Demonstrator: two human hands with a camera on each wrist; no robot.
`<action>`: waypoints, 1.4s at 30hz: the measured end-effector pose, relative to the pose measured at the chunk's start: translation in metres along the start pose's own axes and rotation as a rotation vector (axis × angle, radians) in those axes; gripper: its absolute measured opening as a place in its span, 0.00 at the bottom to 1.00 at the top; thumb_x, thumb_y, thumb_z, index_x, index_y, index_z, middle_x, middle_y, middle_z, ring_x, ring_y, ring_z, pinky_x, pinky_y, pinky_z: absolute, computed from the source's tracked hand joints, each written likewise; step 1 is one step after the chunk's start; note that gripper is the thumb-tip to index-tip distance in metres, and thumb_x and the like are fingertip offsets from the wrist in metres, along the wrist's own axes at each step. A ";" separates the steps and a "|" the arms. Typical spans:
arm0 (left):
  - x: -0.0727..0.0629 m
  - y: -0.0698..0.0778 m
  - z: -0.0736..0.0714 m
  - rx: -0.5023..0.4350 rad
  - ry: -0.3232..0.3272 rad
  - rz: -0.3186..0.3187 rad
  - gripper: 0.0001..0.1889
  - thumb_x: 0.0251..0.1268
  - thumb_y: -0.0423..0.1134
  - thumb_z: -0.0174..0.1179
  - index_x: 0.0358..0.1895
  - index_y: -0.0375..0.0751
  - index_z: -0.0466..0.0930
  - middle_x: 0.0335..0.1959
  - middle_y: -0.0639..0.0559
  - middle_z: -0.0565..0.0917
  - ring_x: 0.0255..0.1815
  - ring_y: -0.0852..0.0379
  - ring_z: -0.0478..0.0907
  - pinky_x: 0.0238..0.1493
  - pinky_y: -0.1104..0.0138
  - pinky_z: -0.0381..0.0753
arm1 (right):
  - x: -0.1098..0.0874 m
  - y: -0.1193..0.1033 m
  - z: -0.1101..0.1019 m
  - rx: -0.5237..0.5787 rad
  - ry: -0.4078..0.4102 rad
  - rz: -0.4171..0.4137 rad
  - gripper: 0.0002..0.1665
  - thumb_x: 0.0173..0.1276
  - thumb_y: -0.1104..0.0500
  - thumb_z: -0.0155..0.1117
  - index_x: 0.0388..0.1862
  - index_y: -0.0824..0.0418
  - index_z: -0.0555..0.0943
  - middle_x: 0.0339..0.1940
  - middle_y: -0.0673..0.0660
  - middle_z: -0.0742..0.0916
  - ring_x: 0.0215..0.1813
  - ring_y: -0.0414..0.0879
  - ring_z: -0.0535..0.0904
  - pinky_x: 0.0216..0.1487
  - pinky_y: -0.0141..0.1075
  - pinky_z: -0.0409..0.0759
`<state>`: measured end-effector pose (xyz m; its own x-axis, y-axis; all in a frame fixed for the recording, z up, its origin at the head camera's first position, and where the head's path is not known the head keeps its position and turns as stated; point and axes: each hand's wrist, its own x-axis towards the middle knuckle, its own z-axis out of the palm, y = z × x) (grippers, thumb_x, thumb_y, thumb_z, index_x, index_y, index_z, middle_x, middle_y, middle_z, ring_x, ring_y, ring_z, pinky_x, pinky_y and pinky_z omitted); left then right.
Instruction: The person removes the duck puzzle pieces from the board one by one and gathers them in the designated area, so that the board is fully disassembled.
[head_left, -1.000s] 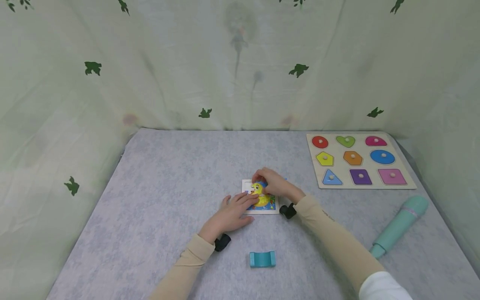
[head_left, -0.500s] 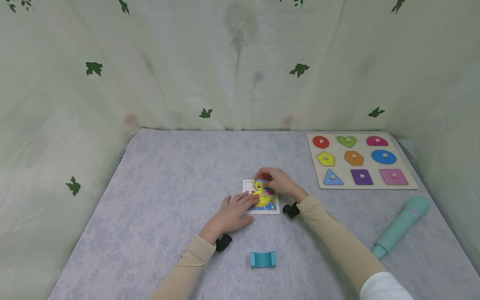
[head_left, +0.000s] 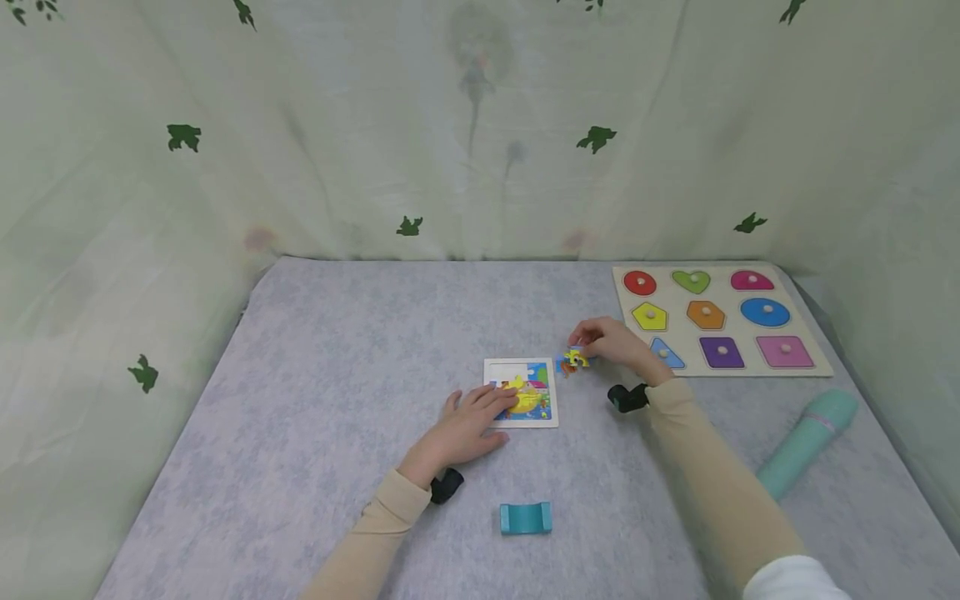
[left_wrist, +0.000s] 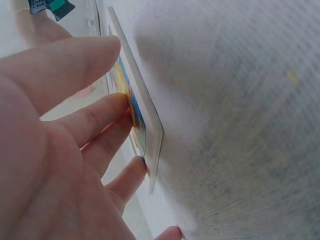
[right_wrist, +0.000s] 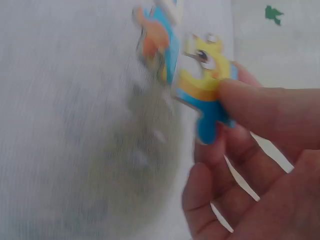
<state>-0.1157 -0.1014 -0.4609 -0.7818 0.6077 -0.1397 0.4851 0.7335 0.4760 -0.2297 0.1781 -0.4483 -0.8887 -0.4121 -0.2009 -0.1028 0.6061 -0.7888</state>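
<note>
My left hand point(head_left: 461, 429) rests with its fingers spread on a small white-framed jigsaw puzzle point(head_left: 540, 406) with a yellow and blue picture. Its fingertips touch the picture and the frame in the left wrist view. Bare white backing shows at the puzzle's upper left. To the right of the frame, my right hand point(head_left: 611, 342) pinches a yellow and blue puzzle piece point(right_wrist: 207, 85) with an eye printed on it, between thumb and fingers. Beside that piece, a loose orange and blue puzzle piece point(right_wrist: 159, 42) lies on the table.
A wooden shape board point(head_left: 675, 354) with several coloured knobbed shapes lies at the back right, partly behind the right hand. Nearer stands or lies a teal microphone-like object point(head_left: 810, 442), partly hidden by the forearm. A small teal curved block point(head_left: 525, 519) sits in front.
The right hand has lifted the eye piece out of the puzzle and carried it right, beyond the frame. White backing is now exposed there. My left hand has stayed in place.
</note>
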 end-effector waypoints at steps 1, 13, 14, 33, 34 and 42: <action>0.000 0.000 0.000 -0.004 0.000 -0.001 0.29 0.70 0.44 0.56 0.72 0.45 0.62 0.73 0.49 0.60 0.73 0.45 0.52 0.64 0.37 0.44 | -0.001 0.001 -0.002 -0.009 -0.010 0.012 0.09 0.62 0.72 0.57 0.40 0.68 0.80 0.31 0.57 0.78 0.38 0.51 0.71 0.39 0.38 0.71; -0.001 -0.001 0.001 -0.003 0.010 0.015 0.29 0.70 0.44 0.56 0.72 0.45 0.62 0.73 0.49 0.60 0.73 0.46 0.52 0.64 0.36 0.45 | 0.000 0.012 -0.003 -0.123 -0.044 0.062 0.07 0.58 0.73 0.55 0.35 0.68 0.78 0.29 0.57 0.78 0.34 0.50 0.71 0.36 0.37 0.70; -0.001 -0.001 0.001 -0.005 0.009 0.015 0.29 0.70 0.44 0.56 0.72 0.45 0.62 0.73 0.49 0.60 0.73 0.45 0.52 0.64 0.36 0.45 | -0.001 0.011 -0.003 -0.134 -0.044 0.066 0.07 0.58 0.73 0.55 0.35 0.68 0.78 0.29 0.57 0.78 0.34 0.50 0.71 0.37 0.38 0.70; 0.000 0.000 0.002 -0.001 0.013 0.006 0.28 0.70 0.43 0.56 0.71 0.45 0.63 0.73 0.50 0.60 0.73 0.46 0.52 0.64 0.37 0.44 | -0.002 0.002 0.003 -0.310 0.008 0.068 0.05 0.58 0.71 0.62 0.33 0.64 0.78 0.28 0.56 0.78 0.31 0.50 0.71 0.32 0.38 0.71; 0.001 0.000 0.002 0.007 0.012 0.005 0.28 0.70 0.44 0.56 0.71 0.45 0.63 0.73 0.50 0.61 0.73 0.46 0.52 0.64 0.37 0.44 | -0.002 0.001 0.005 -0.295 0.018 0.054 0.05 0.58 0.71 0.63 0.33 0.64 0.78 0.29 0.56 0.79 0.32 0.50 0.72 0.33 0.38 0.71; 0.010 0.008 0.004 0.086 0.058 0.032 0.24 0.69 0.43 0.57 0.67 0.48 0.70 0.67 0.47 0.65 0.67 0.43 0.57 0.62 0.39 0.50 | 0.003 -0.016 0.031 -0.075 -0.077 -0.122 0.08 0.61 0.69 0.62 0.40 0.64 0.80 0.34 0.55 0.80 0.37 0.49 0.73 0.37 0.37 0.75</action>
<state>-0.1184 -0.0885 -0.4621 -0.7852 0.6148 -0.0740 0.5404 0.7386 0.4030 -0.2170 0.1465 -0.4545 -0.8311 -0.5348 -0.1528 -0.2432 0.5964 -0.7649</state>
